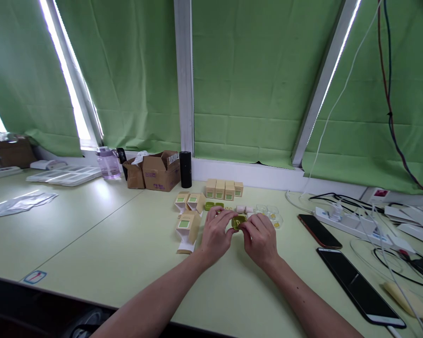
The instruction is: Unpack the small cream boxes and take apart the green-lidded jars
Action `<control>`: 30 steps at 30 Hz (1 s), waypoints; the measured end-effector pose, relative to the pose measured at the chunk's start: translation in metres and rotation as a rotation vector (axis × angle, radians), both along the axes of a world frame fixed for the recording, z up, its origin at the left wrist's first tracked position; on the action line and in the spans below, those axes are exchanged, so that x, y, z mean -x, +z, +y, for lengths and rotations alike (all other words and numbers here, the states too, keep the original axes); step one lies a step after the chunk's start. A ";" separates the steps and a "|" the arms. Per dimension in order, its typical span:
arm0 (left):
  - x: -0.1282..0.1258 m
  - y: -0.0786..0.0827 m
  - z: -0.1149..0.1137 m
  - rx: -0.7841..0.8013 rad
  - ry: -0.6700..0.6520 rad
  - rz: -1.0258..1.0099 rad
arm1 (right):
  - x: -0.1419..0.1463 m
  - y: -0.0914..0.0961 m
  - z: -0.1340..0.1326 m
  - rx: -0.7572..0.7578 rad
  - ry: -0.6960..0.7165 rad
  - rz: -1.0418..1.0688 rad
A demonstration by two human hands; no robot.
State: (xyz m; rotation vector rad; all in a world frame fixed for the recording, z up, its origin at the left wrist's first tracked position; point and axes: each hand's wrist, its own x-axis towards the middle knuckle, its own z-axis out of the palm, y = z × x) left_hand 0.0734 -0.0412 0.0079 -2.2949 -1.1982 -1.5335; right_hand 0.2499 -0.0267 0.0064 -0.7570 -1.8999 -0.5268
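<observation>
Between both hands, over the middle of the table, is a small olive-green case [238,222] with some lighter bits showing inside it. My left hand [216,233] pinches its left side with thumb and fingers. On the opposite side, my right hand [261,236] has its fingertips closed on the case's edge. Just behind lie two more green cases [209,205], partly hidden by my left hand. Small pinkish-white rolls [240,209] and clear round cups [272,215] with yellow spots sit behind my right hand. Left of my hands stand several small cartons [188,225] with their flaps open.
Several closed small cartons [220,189] stand in a row at the back. Brown cardboard boxes [161,172], a black cylinder [185,170] and a purple bottle [108,163] line the window side. Two phones [356,281], a power strip [359,227] and cables lie right.
</observation>
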 end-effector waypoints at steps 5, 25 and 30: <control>0.001 -0.001 0.001 -0.015 0.006 -0.009 | 0.002 0.002 -0.002 0.005 0.000 0.006; 0.021 -0.003 0.023 0.098 0.202 -0.378 | -0.003 -0.002 0.005 0.051 0.044 0.095; 0.023 -0.007 0.029 0.148 0.246 -0.523 | 0.000 -0.013 0.030 0.137 -0.044 0.003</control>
